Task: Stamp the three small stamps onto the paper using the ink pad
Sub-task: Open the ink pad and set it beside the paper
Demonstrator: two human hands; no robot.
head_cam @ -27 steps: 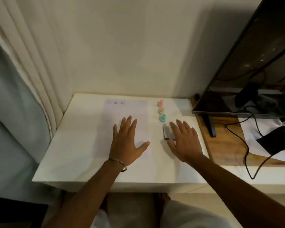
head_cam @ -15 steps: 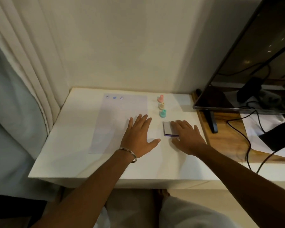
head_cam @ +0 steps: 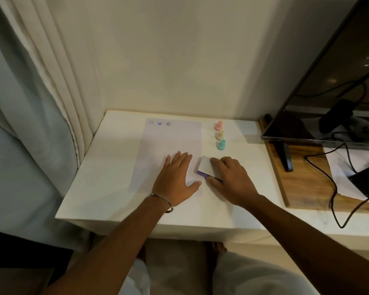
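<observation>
A pale sheet of paper (head_cam: 170, 141) lies on the white table (head_cam: 107, 188), with three small blue stamp marks along its far edge. My left hand (head_cam: 176, 179) rests flat on the paper's near right corner, fingers spread. To its right my right hand (head_cam: 230, 179) grips the ink pad (head_cam: 205, 166), a small flat case with a white lid and purple base, tilted up at its left side. Beyond it three small stamps stand in a row: pink (head_cam: 218, 125), cream (head_cam: 219, 135), teal (head_cam: 221, 144).
A dark monitor (head_cam: 328, 81) leans over a wooden board (head_cam: 303, 184) at the right, with black cables (head_cam: 332, 188) and a black device trailing across it. Curtains (head_cam: 41, 103) hang at the left. The wall rises right behind the table.
My right hand drew back off the ink pad's top and closed on its right side, lifting it at a tilt. My left hand slid right along the paper toward the pad.
</observation>
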